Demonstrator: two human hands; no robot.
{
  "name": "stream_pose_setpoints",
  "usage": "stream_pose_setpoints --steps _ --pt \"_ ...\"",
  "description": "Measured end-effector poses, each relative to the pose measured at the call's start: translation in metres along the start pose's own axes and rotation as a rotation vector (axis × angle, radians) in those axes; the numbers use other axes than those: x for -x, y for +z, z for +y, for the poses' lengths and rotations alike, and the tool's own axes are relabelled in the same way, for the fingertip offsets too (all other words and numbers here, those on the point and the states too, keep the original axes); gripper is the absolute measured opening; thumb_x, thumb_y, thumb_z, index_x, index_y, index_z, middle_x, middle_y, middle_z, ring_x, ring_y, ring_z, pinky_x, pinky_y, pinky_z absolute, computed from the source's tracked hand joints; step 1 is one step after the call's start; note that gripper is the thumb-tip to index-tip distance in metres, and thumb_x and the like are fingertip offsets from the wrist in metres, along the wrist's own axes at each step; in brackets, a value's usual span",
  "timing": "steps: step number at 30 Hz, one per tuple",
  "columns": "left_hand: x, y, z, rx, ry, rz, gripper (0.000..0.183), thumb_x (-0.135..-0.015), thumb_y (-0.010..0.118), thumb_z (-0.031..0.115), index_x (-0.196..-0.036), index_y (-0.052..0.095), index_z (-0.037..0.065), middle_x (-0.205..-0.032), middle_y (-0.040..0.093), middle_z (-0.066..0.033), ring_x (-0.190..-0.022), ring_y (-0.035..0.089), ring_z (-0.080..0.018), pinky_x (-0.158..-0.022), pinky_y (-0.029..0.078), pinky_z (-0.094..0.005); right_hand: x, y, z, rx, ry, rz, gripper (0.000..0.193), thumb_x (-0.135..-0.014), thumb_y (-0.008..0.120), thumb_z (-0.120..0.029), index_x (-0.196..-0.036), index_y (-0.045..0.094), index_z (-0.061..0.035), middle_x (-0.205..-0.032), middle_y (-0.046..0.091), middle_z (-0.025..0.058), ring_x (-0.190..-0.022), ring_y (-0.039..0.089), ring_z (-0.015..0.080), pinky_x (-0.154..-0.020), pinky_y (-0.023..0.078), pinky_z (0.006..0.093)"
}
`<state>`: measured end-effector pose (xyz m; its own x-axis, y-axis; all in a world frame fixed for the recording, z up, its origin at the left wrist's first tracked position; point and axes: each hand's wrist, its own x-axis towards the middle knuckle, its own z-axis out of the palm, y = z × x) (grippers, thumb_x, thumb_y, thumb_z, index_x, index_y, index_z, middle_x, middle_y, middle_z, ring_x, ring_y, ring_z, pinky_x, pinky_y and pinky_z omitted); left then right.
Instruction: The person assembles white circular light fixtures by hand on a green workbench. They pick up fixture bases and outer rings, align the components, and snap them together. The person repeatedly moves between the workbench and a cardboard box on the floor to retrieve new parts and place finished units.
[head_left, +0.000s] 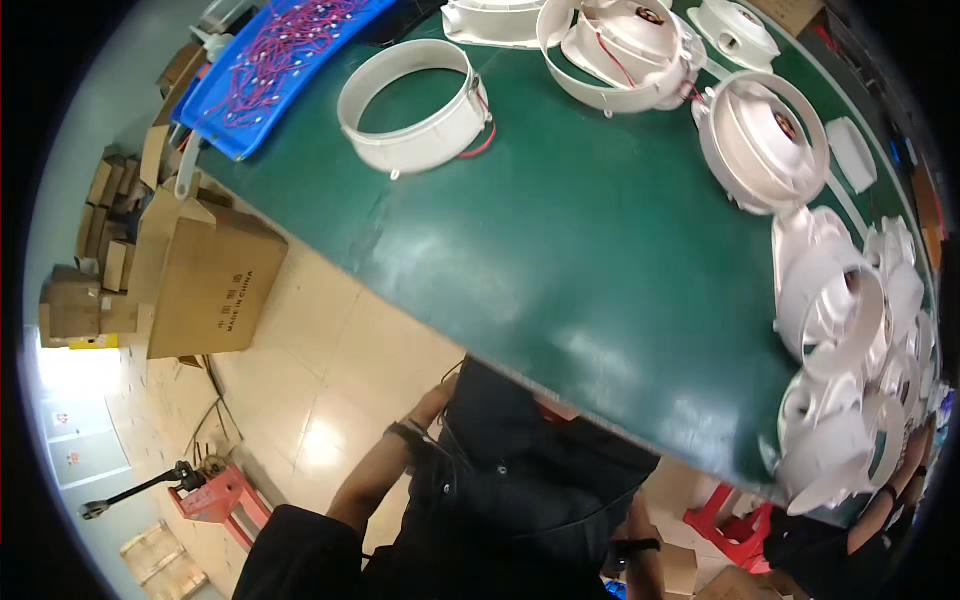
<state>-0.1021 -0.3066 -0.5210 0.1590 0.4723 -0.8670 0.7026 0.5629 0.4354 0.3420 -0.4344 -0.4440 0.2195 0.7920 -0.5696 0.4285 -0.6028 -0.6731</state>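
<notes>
My left hand [434, 402] is down beside my black clothing, just below the table's near edge; its fingers are mostly hidden, and a dark band circles the wrist. My right hand [634, 518] hangs at my other side, its fingers out of sight behind the dark cloth, with a watch [634, 548] on the wrist. Neither hand shows anything held. On the green table [560, 240] stands a white plastic ring [420, 142] with a red wire at its side. Farther right are white fan housings [765, 150], some with motors and red wires.
A blue tray [236, 142] of pink-red wires lies at the table's far left. More white housings [825, 440] crowd the right edge, near another person's arm [880, 515]. A large cardboard box [215, 285] and a red pallet jack [225, 500] stand on the floor at left.
</notes>
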Motion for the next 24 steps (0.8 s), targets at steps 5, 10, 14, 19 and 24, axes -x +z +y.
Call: stream_pose_setpoints --steps 5,10,14,19,24 --pt "-0.008 -0.062 -0.037 -0.002 0.124 -0.092 0.026 -0.088 0.055 0.019 -0.102 0.063 -0.001 -0.089 0.069 -0.0140 -0.073 0.068 -0.0201 -0.068 0.057 -0.0307 -0.016 -0.037 0.005 0.192 -0.234 -0.219 0.030 -0.091 0.058 -0.027 -0.093 0.064 0.0027 -0.096 0.069 0.0165 -0.089 0.066 0.0260 -0.074 0.051 0.0404" --pt "0.082 -0.176 -0.095 -0.665 0.130 0.373 0.027 -0.085 0.057 0.023 -0.103 0.067 0.006 -0.095 0.070 -0.0134 -0.083 0.067 -0.0221 -0.078 0.053 -0.0344 0.056 -0.086 -0.131 0.554 -0.258 -0.389 0.029 -0.090 0.055 -0.022 -0.081 0.066 0.0031 -0.069 0.066 0.0152 -0.066 0.067 0.0274 -0.065 0.052 0.0353" --pt "0.192 -0.236 0.052 -0.097 0.598 0.489 0.019 -0.092 0.054 0.018 -0.097 0.063 0.002 -0.086 0.067 -0.0081 -0.083 0.064 -0.0146 -0.070 0.051 -0.0291 0.117 -0.114 -0.234 0.433 -0.512 -0.383 0.022 -0.092 0.055 -0.019 -0.092 0.066 0.0000 -0.077 0.069 0.0133 -0.070 0.069 0.0240 -0.065 0.052 0.0315" --pt "0.298 -0.232 0.206 -0.006 1.154 0.786 0.017 -0.088 0.061 0.014 -0.099 0.060 0.001 -0.097 0.064 -0.0082 -0.095 0.060 -0.0196 -0.079 0.048 -0.0317 0.101 -0.099 -0.364 0.229 -0.915 -0.418 0.015 -0.091 0.058 -0.013 -0.095 0.066 -0.0014 -0.083 0.068 0.0136 -0.076 0.068 0.0254 -0.069 0.052 0.0328" --pt "0.258 -0.251 0.291 -0.440 1.447 1.223 0.025 -0.078 0.067 0.010 -0.101 0.061 0.002 -0.105 0.060 -0.0130 -0.104 0.055 -0.0317 -0.091 0.043 -0.0396 0.029 -0.078 -0.455 0.003 -0.940 -0.473 0.018 -0.093 0.055 -0.012 -0.101 0.063 0.0016 -0.086 0.065 0.0105 -0.074 0.063 0.0149 -0.067 0.050 0.0287"
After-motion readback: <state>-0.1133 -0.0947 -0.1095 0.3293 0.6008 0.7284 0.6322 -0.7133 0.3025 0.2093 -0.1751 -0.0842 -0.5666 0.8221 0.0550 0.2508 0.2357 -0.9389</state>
